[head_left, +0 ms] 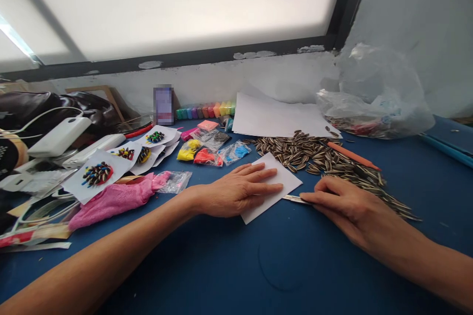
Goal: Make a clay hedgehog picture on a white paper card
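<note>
My left hand [246, 188] lies flat with its fingers stretched out, pressing on a folded-looking piece of white paper [283, 171]. The paper sits at an angle on the blue tabletop. Right beside its lower right edge, my right hand [354, 209] pinches a thin, pale knife blade [294, 199]. The blade's tip reaches the paper's edge, and its other end is hidden in my fingers. Behind both hands spreads a heap of striped sunflower seeds [295, 150], with an orange pen-like stick [354, 155] lying on it.
Small bags of yellow clay [189, 150], orange clay [208, 156] and blue clay [241, 150] lie behind my left hand. White paper sheets [273, 115] and a plastic bag [380, 98] stand at the back. Seed-decorated cards [83, 192] and a pink cloth [114, 202] are left.
</note>
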Available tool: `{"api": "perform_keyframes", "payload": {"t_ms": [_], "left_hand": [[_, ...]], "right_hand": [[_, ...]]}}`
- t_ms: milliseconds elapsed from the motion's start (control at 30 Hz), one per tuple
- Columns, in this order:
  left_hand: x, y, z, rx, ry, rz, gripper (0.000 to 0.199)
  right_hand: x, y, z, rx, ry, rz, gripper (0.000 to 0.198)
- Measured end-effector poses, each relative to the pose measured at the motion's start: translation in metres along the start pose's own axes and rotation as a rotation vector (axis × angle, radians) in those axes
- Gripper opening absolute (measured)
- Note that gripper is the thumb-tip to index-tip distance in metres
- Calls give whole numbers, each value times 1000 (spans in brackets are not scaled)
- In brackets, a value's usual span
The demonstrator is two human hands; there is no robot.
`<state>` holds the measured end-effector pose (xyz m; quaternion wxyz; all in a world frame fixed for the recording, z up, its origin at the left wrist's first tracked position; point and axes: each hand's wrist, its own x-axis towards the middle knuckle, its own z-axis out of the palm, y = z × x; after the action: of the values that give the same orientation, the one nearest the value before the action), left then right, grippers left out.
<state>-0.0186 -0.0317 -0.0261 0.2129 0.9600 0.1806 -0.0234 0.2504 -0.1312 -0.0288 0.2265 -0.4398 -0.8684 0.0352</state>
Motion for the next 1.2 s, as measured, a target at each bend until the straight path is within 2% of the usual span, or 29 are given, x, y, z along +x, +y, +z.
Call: {"api": "perform_keyframes", "payload": {"t_ms": [167,567,1200], "left_hand": [[-1,2,-12,-67,-80,2,49],[-3,0,-22,-151,-149,4,54],[-3,-3,-20,-154,-138,27,54]], "right_hand": [[-1,1,0,-3,-18,3,27],[-1,-2,3,36,-14,13,26],[0,-4,7,60,-53,7,27]]}}
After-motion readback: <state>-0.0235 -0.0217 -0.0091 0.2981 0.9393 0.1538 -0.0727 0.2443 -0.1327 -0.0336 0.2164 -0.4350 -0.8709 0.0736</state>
